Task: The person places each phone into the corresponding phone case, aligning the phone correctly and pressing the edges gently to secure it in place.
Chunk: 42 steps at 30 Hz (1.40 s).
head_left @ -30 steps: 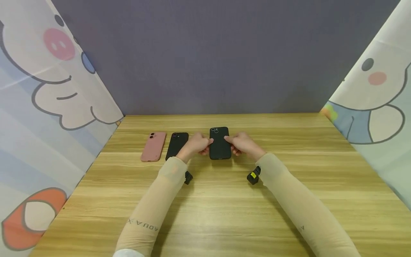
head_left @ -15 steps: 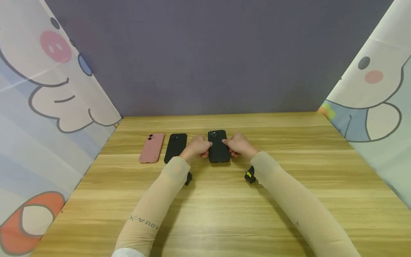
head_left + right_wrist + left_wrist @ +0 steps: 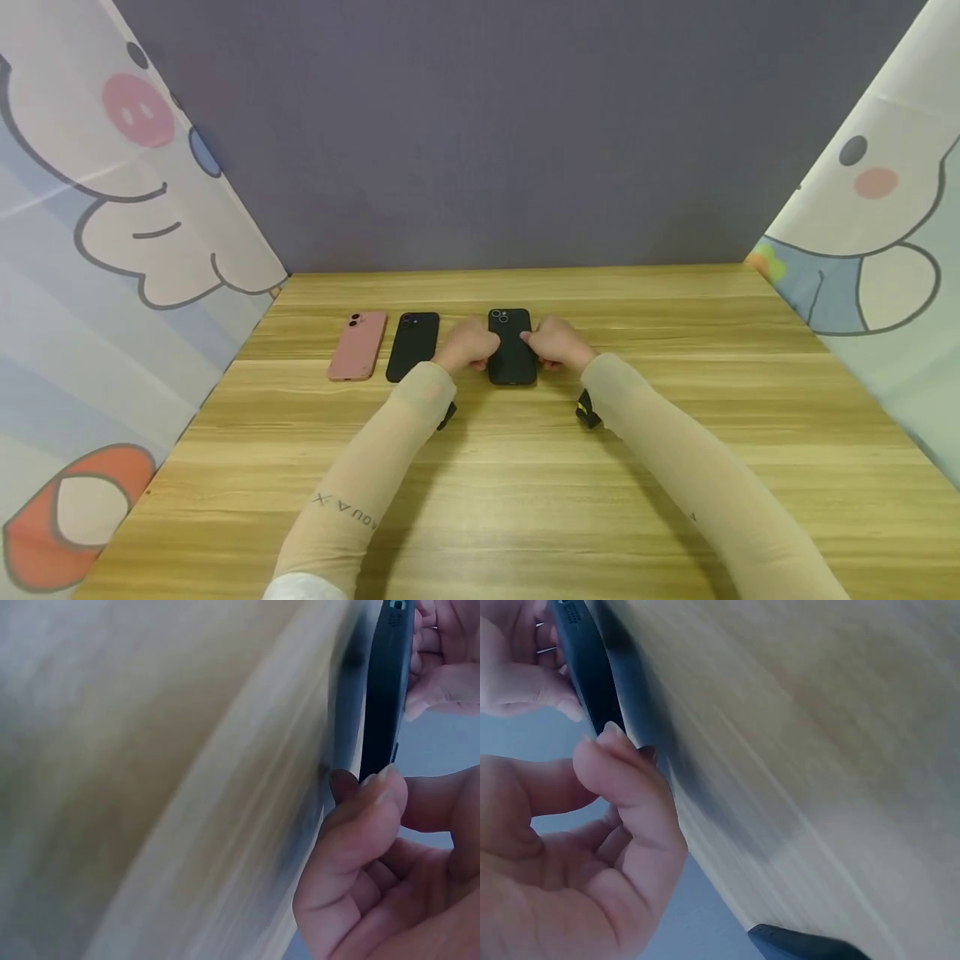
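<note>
A black phone (image 3: 513,354), camera corner at the upper left, is held back side up between both hands. My left hand (image 3: 468,342) pinches its left edge between thumb and curled fingers. On the opposite edge, my right hand (image 3: 558,342) pinches it likewise. In the left wrist view the phone (image 3: 589,671) hangs slightly tilted just above the wood, with a shadow beneath it. The right wrist view shows small holes and a port opening on the phone's (image 3: 386,697) bottom end. Its underside is hidden.
Left of my left hand lie another black phone (image 3: 412,346) and a pink phone (image 3: 357,346), both back side up. The wooden table (image 3: 480,483) ends at a grey panel (image 3: 517,133). Cartoon-printed cloths (image 3: 187,242) flank both sides.
Both hands have brought the held phone slightly nearer and lower towards the table, and the pinch stays. The other black phone and the pink one have not moved on the table.
</note>
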### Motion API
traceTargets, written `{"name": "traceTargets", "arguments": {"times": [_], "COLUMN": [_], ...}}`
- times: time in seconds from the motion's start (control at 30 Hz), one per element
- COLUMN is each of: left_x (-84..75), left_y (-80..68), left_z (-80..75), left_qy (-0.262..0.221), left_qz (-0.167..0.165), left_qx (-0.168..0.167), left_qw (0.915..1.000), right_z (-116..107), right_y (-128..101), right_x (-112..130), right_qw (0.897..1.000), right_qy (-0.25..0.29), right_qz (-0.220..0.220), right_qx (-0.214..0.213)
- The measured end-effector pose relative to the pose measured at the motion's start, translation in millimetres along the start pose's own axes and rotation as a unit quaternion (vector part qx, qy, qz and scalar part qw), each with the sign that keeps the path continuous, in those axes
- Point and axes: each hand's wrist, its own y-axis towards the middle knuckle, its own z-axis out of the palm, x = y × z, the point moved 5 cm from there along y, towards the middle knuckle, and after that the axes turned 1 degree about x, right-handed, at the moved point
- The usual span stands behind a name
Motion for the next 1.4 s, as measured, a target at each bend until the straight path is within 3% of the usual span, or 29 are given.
{"name": "traceTargets", "arguments": {"times": [0.23,0.47,0.93,1.4], "left_x": [1.8,-7.2,-14.7,-11.4], "left_y": [4.9,2.7,3.1,3.1], "left_z": [3.1,5.1,8.9,7.6], "left_qy": [0.043,0.128,0.191,0.173], "left_qz": [-0.016,0.008,-0.006,-0.004], "left_qx": [0.002,-0.011,-0.041,-0.037], "left_qw": [0.9989,0.9917,0.9808,0.9842], "right_z": [3.5,4.7,5.4,5.9], "right_y": [3.7,5.8,12.1,13.6], "right_x": [1.5,1.1,2.0,2.4], "right_qw": [0.999,0.998,0.994,0.995], "right_qy": [-0.052,-0.064,-0.108,-0.097], "right_qz": [0.010,0.014,0.019,0.007], "right_qx": [0.012,0.026,0.002,0.018]}}
